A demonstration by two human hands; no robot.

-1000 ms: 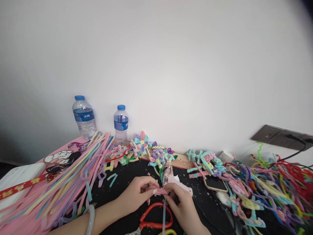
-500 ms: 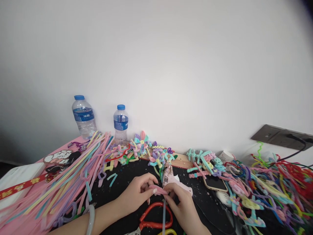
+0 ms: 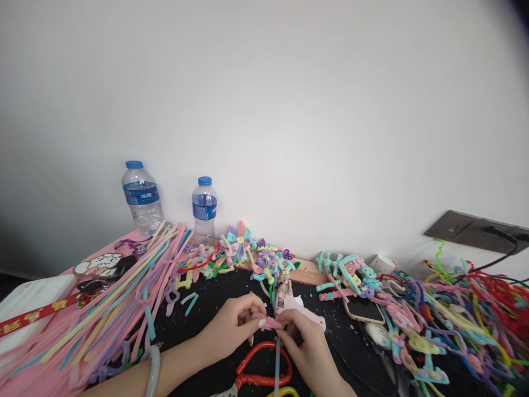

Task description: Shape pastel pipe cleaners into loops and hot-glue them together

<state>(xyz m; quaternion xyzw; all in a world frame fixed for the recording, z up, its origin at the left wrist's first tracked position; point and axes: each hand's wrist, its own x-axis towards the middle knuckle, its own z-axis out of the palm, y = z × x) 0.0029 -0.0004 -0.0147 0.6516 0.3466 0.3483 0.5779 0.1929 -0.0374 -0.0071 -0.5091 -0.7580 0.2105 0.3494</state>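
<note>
My left hand (image 3: 231,329) and my right hand (image 3: 308,344) meet over the black mat (image 3: 215,300), both pinching a small pink pipe-cleaner piece (image 3: 268,322). A grey-blue pipe cleaner (image 3: 277,366) hangs down from it between my hands. Just beyond my right hand lies a pink glue gun (image 3: 295,305). Red-handled scissors (image 3: 259,366) lie on the mat under my hands. A pale bangle (image 3: 153,368) circles my left wrist.
A long bundle of pastel pipe cleaners (image 3: 115,300) lies at left. Finished pipe-cleaner flowers (image 3: 243,255) line the wall with two water bottles (image 3: 141,197) (image 3: 204,210). A phone (image 3: 363,310) and a tangled coloured heap (image 3: 454,314) fill the right. A wall socket (image 3: 475,231) holds a plug.
Almost nothing; the view shifted very slightly and my left fingers adjusted a little on the pink piece.
</note>
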